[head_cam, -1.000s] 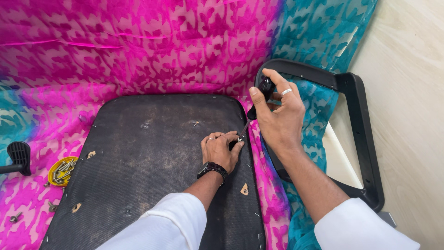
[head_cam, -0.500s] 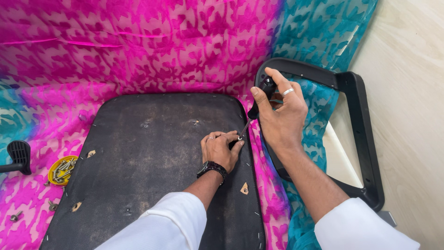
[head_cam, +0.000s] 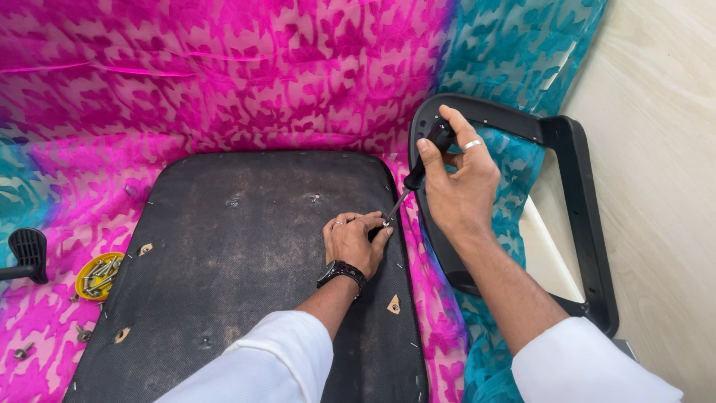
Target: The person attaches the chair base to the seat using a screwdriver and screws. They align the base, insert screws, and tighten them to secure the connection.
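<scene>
- A big pink and blue cloth [head_cam: 224, 82] covers the floor under everything.
- A wide black seat board [head_cam: 246, 246] lies flat on the cloth, bottom side up. It has small holes and little staples along its edge.
- A black chair armrest frame [head_cam: 578, 201] lies on the cloth just to the right of the board, partly under the right arm.
- A bare wood floor [head_cam: 656, 112] shows at the far right.
- The right hand [head_cam: 459, 183] is above the board's right edge. Its fingers are wrapped tight around the black handle of a screwdriver [head_cam: 418, 175]. A silver ring sits on one finger.
- The screwdriver slants down and to the left. Its thin metal tip meets the board near the right edge, right at the left fingertips.
- The left hand [head_cam: 354, 242] rests on the board. Its fingers are curled in and pinch close around the screwdriver tip. I cannot tell if it holds a screw there. It has a black watch on the wrist.
- A black knob [head_cam: 26, 254] lies at the far left on the cloth.
- A small yellow dish [head_cam: 97, 275] full of screws sits just left of the board.
- A few loose screws [head_cam: 22, 349] lie on the cloth near the dish.
</scene>
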